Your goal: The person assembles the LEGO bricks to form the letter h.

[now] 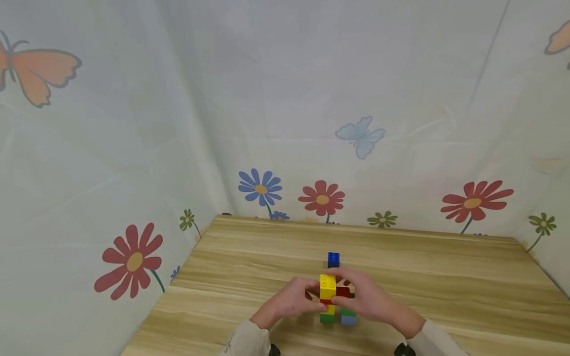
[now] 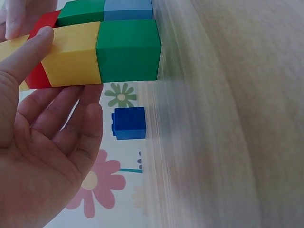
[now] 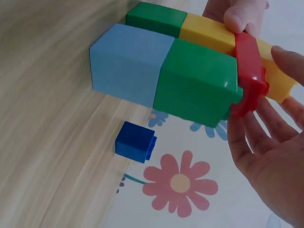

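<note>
Toy building blocks stand joined in two columns. The left one has a green block (image 2: 128, 52) at its foot and a yellow block (image 2: 73, 54) above; the right one has a light blue block (image 3: 130, 61) under a second green block (image 3: 197, 78). A long red block (image 3: 249, 71) bridges both, and an upper yellow block (image 1: 328, 287) sits on its left end. My left hand (image 1: 295, 299) holds the left column, thumb in front near the red block, fingers behind. My right hand (image 1: 367, 296) grips the upper yellow block between thumb and fingers.
A dark blue block (image 1: 333, 259) stands alone on the wooden table (image 1: 249, 257), behind the joined blocks. A pale cloth (image 1: 285, 99) printed with flowers and butterflies hangs round the table's back and sides.
</note>
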Available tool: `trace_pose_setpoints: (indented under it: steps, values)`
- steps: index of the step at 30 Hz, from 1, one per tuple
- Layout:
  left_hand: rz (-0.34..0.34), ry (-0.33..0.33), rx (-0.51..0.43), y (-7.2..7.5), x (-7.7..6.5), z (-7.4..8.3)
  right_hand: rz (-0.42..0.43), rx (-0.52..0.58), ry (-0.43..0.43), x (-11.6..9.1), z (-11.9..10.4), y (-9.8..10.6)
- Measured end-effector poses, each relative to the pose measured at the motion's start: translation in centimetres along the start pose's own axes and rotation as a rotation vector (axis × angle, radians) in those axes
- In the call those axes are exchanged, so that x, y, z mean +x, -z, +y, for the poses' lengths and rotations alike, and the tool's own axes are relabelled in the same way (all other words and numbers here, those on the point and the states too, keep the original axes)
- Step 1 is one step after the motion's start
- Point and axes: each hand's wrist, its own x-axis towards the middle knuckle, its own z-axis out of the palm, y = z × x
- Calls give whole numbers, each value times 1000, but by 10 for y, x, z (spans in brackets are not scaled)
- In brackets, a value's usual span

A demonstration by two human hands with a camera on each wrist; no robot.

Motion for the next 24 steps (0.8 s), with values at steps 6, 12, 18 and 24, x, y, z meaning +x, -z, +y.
trace_pose_setpoints:
  steps: [6,12,18,24]
  values:
    - [0,26,-14,0,-1,4,65,34,22,-2,2,11]
    - [-11,35,-32,1,-2,3,158,58,-2,1,10,22]
    - [-28,11,-7,5,-4,2,180,14,-63,10,27,26]
    - [-8,54,-30,5,-4,3,154,-36,-125,20,47,20]
